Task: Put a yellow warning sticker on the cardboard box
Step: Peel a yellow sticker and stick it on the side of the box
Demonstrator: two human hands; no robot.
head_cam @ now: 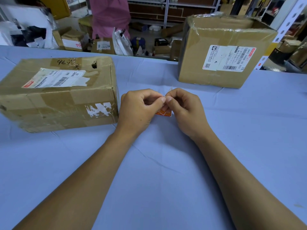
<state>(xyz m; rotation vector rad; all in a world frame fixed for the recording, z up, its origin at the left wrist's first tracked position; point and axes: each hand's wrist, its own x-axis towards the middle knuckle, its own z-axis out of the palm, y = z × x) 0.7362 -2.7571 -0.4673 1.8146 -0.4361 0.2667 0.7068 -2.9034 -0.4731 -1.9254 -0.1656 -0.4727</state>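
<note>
My left hand (pixel 139 110) and my right hand (pixel 184 108) meet at the fingertips over the middle of the table, both pinching a small sticker sheet (pixel 163 112). Only its lower orange-yellow edge shows between the hands; the rest is hidden by my fingers. A worn, flat cardboard box (pixel 58 93) with a shipping label on top lies just left of my left hand. A taller cardboard box (pixel 221 53) with a label on its front stands at the back right, well apart from my hands.
The table wears a light blue cloth (pixel 157 163). Beyond its far edge stands a person in a pink top (pixel 110 15), amid parcels, bags and boxes on the floor (pixel 103 45). Metal shelving (pixel 287 25) rises at the right.
</note>
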